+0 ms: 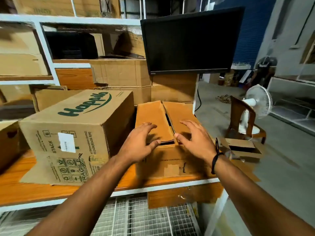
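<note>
Left hand (139,142) and right hand (196,140), fingers released, spread over the small carton (170,160); stiff flaps (153,116), probably light, best gripped by its sides.

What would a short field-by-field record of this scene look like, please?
box: plain cardboard box on the orange shelf
left hand: fingers spread over left flap
right hand: fingers spread over right flap
flaps: folded down, narrow gap between them
beside: Happilo box, to the left
behind: dark monitor, screen off
</note>
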Action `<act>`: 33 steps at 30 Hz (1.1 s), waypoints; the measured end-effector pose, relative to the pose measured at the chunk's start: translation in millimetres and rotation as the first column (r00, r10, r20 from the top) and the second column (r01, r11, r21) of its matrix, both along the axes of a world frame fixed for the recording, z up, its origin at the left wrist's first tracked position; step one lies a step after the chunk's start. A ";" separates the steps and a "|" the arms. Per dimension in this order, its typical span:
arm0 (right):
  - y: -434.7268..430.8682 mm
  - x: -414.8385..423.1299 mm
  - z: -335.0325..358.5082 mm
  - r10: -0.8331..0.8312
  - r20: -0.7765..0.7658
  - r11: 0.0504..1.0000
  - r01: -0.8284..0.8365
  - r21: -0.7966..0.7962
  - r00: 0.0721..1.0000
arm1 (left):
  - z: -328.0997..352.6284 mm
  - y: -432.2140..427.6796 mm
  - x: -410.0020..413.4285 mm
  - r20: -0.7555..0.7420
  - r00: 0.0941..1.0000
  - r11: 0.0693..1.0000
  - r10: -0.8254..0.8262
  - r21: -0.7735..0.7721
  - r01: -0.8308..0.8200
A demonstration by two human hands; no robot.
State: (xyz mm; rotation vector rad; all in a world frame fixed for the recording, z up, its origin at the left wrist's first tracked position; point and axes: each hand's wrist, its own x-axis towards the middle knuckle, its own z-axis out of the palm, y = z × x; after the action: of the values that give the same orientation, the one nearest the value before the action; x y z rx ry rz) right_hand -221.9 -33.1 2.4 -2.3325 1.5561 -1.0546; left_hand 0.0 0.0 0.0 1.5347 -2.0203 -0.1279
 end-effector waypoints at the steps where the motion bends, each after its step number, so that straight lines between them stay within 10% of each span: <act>1: -10.3 -3.9 -1.2 0.012 -0.032 1.000 -0.011 0.018 0.999 | -1.3 -7.6 -4.6 0.018 1.000 1.000 0.005 0.003 -0.005; 15: -77.9 -14.1 -22.6 0.160 -0.465 0.974 -0.063 0.216 0.871 | -17.6 -85.4 -21.7 0.442 0.886 0.983 -0.142 0.167 0.075; 33: -79.9 -27.4 -43.6 0.195 -0.476 0.977 -0.126 0.174 0.858 | -17.6 -88.3 -39.5 0.376 0.892 0.960 -0.251 0.211 0.181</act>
State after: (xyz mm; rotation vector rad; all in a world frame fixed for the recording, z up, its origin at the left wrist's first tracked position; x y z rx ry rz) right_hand -249.3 -113.1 -41.2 -2.7085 1.4750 -0.3075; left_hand -39.5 -88.3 -17.6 1.5261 -2.5668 -0.0805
